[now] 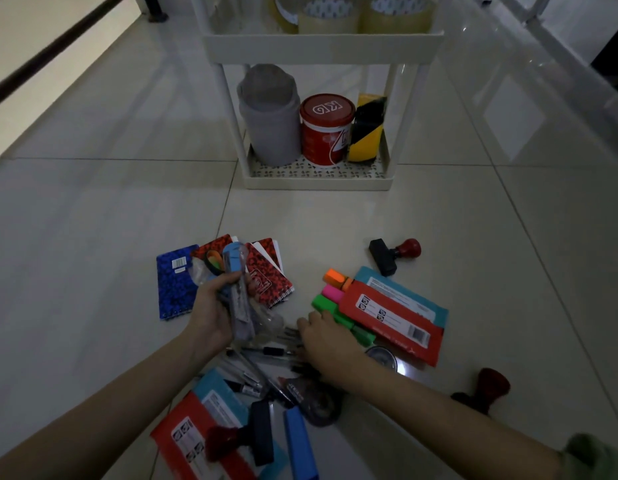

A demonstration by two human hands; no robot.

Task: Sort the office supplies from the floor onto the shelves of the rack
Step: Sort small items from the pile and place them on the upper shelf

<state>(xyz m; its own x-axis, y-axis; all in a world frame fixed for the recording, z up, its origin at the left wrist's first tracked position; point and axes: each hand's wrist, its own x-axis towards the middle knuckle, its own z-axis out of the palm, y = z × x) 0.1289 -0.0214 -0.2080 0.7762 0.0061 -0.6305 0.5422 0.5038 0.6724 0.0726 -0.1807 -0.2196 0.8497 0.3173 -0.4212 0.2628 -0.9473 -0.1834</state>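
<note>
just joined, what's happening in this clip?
A person is clearing office supplies off a tiled floor onto a white rack. The left hand grips a bundle of items, including a blue-capped one in clear packaging. The right hand reaches into the loose pens beside the highlighters. Notebooks, stamps and staplers lie on the floor; tape rolls and a red can sit on the rack.
</note>
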